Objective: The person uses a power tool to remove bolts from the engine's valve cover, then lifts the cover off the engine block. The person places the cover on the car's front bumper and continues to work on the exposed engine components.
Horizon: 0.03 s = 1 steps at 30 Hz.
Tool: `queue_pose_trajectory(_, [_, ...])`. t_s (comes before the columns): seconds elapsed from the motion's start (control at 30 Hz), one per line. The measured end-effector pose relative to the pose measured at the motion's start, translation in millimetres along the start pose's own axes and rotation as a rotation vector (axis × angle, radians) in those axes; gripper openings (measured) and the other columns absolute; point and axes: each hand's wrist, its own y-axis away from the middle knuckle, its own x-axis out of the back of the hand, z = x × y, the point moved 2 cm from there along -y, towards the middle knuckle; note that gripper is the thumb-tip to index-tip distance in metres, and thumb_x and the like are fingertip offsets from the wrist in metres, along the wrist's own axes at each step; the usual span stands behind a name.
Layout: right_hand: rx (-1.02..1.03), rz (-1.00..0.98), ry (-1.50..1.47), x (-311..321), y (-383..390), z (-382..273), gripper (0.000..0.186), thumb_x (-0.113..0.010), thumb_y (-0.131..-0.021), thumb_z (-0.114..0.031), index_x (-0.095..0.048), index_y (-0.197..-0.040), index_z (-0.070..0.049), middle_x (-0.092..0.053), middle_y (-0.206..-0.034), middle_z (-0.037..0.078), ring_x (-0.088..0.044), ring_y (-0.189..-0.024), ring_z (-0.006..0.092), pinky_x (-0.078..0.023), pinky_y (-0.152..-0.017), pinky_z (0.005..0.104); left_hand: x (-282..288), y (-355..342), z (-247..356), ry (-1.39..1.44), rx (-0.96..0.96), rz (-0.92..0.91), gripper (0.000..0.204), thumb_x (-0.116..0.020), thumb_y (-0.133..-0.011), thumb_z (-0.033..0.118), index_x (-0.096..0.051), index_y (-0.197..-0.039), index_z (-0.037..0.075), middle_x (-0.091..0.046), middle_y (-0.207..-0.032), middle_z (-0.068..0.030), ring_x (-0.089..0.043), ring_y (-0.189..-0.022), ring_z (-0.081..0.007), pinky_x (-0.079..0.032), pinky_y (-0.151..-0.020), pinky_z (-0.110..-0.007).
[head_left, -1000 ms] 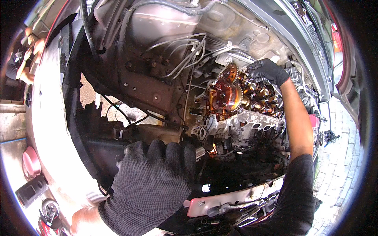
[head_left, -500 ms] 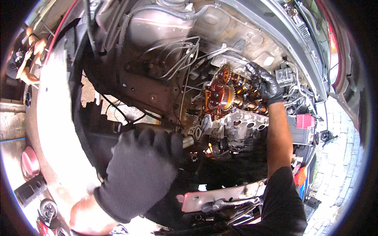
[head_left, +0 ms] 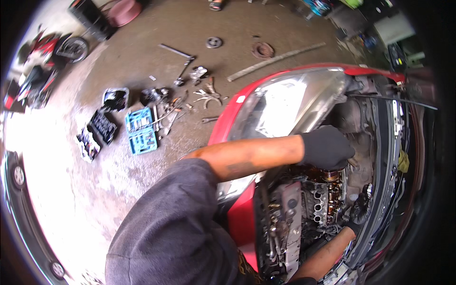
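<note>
My left hand (head_left: 327, 148), in a dark knit glove, is closed above the far end of an opened engine (head_left: 322, 204). A short tan end shows beside its fingers; what it belongs to is hidden in the fist. Oily amber camshaft parts (head_left: 336, 187) lie exposed just below that hand. My right hand (head_left: 361, 209), in a shiny black glove, reaches to the engine's right side, near the windshield edge of the bay. Its fingers are bent, with a silvery bit at their tips; whether they grip anything is unclear.
A metal front crossmember (head_left: 293, 202) carries loose tools. The red car's headlight (head_left: 285, 107) and fender border the bay. On the floor lie a blue tool case (head_left: 141, 130), metal parts, a long bar (head_left: 275, 61) and a pink basin (head_left: 125, 12). A red motorcycle (head_left: 47, 61) stands farther off.
The view has swung left, bringing the workshop floor into sight. My left hand has moved from the front of the bay to over the engine's far end. My right hand stays by the engine.
</note>
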Motion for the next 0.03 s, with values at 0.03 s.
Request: queue_pose_trajectory(0.03, [-0.005,-0.164,-0.051,-9.1,3.1,-5.2,0.068,-0.056,-0.099,-0.016,-0.026,-0.157,0.002,-0.036,-0.161,0.015,-0.046,-0.137,0.0207,-0.033,-0.114,0.0328,12.5,16.1,10.8,-0.026,0.018,0.016,0.020,-0.069,-0.080,0.022,-0.075,-0.094,0.008,-0.074,-0.089,-0.0175,-0.073,-0.088,-0.0345,-0.058,-0.076,-0.045])
